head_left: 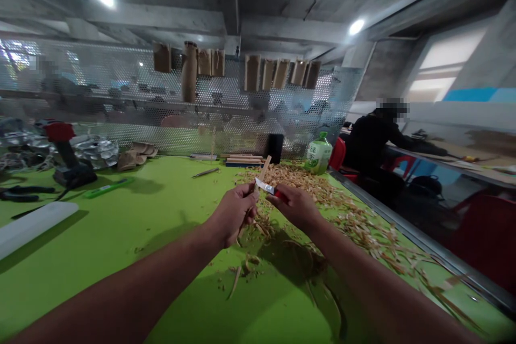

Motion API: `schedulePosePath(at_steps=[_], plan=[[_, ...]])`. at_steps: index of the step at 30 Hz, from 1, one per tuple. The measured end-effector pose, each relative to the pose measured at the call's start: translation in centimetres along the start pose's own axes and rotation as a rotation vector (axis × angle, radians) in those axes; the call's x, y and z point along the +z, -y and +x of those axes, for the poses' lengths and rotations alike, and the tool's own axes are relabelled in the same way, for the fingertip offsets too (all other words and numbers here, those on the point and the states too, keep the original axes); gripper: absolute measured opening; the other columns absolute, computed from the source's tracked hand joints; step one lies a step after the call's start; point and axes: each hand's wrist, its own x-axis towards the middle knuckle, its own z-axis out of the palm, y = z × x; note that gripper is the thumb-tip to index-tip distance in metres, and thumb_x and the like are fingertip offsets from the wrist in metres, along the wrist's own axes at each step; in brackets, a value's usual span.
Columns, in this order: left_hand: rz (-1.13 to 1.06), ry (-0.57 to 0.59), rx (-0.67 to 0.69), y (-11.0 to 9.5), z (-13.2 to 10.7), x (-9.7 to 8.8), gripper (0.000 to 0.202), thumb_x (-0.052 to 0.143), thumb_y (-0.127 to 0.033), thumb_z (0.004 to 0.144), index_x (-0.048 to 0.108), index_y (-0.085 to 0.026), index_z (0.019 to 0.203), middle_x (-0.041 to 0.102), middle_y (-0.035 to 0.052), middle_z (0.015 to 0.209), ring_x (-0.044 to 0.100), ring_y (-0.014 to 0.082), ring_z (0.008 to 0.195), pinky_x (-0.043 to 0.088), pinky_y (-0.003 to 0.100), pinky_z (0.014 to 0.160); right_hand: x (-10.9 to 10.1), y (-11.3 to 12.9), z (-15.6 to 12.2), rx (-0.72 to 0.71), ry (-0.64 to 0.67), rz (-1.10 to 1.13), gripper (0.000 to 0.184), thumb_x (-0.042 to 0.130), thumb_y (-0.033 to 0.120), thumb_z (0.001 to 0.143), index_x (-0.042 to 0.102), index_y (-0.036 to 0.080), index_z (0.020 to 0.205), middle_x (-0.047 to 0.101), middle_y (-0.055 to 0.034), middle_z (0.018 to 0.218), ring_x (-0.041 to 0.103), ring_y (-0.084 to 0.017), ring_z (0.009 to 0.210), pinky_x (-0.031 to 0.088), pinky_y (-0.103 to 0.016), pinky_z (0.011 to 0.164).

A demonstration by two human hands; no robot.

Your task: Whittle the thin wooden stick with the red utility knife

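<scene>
My left hand [234,214] is shut around a thin wooden stick [263,170], whose upper end rises above my fingers. My right hand [292,207] grips a red-handled utility knife [266,188]. Its silver blade rests against the stick just above my left fingers. Wood shavings [282,185] lie in a loose spread under and ahead of both hands, across the green tabletop [108,258]. A longer curled sliver [234,282] lies nearer to me.
A red-and-black cordless drill [66,150] and crumpled foil [94,151] stand at the far left. A green-labelled bottle [318,155] stands beyond the shavings. A perforated metal screen [121,80] backs the table. A person in black [374,145] works at another table to the right.
</scene>
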Motion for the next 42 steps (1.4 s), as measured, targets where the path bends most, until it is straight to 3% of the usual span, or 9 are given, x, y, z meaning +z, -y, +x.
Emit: schedulePosePath(at_steps=[4, 12, 15, 19, 23, 28, 33, 37, 42], plan=[[0.046, 0.022, -0.03, 0.0, -0.5, 0.1, 0.041, 0.054, -0.015, 0.087, 0.057, -0.017, 0.128, 0.044, -0.0063, 0.057, 0.037, 0.0048, 0.045, 0.029, 0.015, 0.042, -0.2, -0.9, 0.5, 0.09, -0.087, 0.001, 0.039, 0.048, 0.055, 0.087, 0.047, 0.021, 0.067, 0.047, 0.0026, 0.058, 0.041, -0.012, 0.053, 0.023, -0.025, 0.052], [0.139, 0.08, 0.016, 0.5, -0.6, 0.2, 0.052, 0.057, -0.017, 0.084, 0.052, -0.017, 0.136, 0.049, -0.005, 0.058, 0.042, 0.0064, 0.046, 0.036, 0.017, 0.043, -1.2, -5.3, 1.6, 0.315, -0.298, 0.101, 0.046, 0.041, 0.058, 0.087, 0.042, 0.021, 0.059, 0.041, 0.0028, 0.054, 0.037, -0.012, 0.052, 0.023, -0.026, 0.05], [0.116, 0.0, 0.03, 0.4, -0.2, -0.1, 0.049, 0.055, -0.016, 0.085, 0.052, -0.015, 0.135, 0.051, -0.0042, 0.059, 0.045, 0.0081, 0.049, 0.04, 0.019, 0.046, -1.0, -4.5, 1.2, 0.229, -0.271, 0.101, 0.042, 0.045, 0.055, 0.087, 0.042, 0.021, 0.062, 0.043, 0.003, 0.056, 0.039, -0.012, 0.054, 0.025, -0.026, 0.052], [0.095, -0.046, 0.04, 0.2, 0.2, -0.2, 0.041, 0.054, -0.016, 0.086, 0.056, -0.015, 0.127, 0.049, -0.0044, 0.058, 0.045, 0.0087, 0.049, 0.041, 0.019, 0.047, 0.1, -1.7, 0.5, 0.039, -0.045, 0.12, 0.038, 0.047, 0.052, 0.088, 0.044, 0.021, 0.067, 0.044, 0.0035, 0.059, 0.04, -0.012, 0.055, 0.025, -0.025, 0.052], [0.114, -0.07, 0.045, 0.1, 0.1, 0.2, 0.032, 0.052, -0.015, 0.086, 0.06, -0.013, 0.118, 0.048, -0.0043, 0.058, 0.044, 0.0088, 0.049, 0.041, 0.019, 0.047, 0.6, 0.1, -0.1, -0.005, 0.074, 0.093, 0.041, 0.049, 0.055, 0.087, 0.042, 0.021, 0.065, 0.043, 0.0039, 0.058, 0.038, -0.011, 0.053, 0.022, -0.024, 0.051], [0.177, -0.055, 0.041, 0.6, 0.1, 0.0, 0.042, 0.054, -0.017, 0.085, 0.057, -0.015, 0.127, 0.047, -0.0052, 0.056, 0.041, 0.0079, 0.047, 0.037, 0.018, 0.044, 0.1, -0.2, 0.2, 0.058, -0.007, 0.014, 0.04, 0.048, 0.054, 0.088, 0.043, 0.021, 0.065, 0.045, 0.0029, 0.058, 0.04, -0.011, 0.053, 0.022, -0.025, 0.051], [0.254, -0.034, 0.021, 0.9, -0.2, -0.1, 0.053, 0.057, -0.018, 0.084, 0.051, -0.016, 0.137, 0.05, -0.0042, 0.061, 0.042, 0.0073, 0.048, 0.039, 0.018, 0.045, -0.6, -2.7, 1.2, 0.215, -0.184, 0.057, 0.043, 0.045, 0.057, 0.086, 0.043, 0.021, 0.062, 0.044, 0.0027, 0.055, 0.04, -0.012, 0.053, 0.023, -0.025, 0.05], [0.362, -0.002, 0.062, 0.7, -0.1, -0.2, 0.057, 0.058, -0.018, 0.083, 0.049, -0.019, 0.139, 0.056, -0.0016, 0.072, 0.044, 0.0077, 0.052, 0.041, 0.02, 0.048, -0.9, -3.8, 1.6, 0.404, -0.337, 0.341, 0.049, 0.045, 0.062, 0.084, 0.041, 0.021, 0.058, 0.041, 0.0041, 0.049, 0.037, -0.01, 0.045, 0.024, -0.024, 0.043], [0.771, -0.006, 0.288, 0.9, 1.1, -1.3, 0.038, 0.059, -0.021, 0.081, 0.068, -0.018, 0.118, 0.063, 0.0004, 0.078, 0.05, 0.0123, 0.064, 0.04, 0.024, 0.059, -0.6, -1.9, 1.4, 0.44, -0.24, 1.015, 0.043, 0.067, 0.061, 0.069, 0.055, 0.022, 0.081, 0.045, 0.0083, 0.051, 0.034, -0.006, 0.035, 0.024, -0.02, 0.032]])
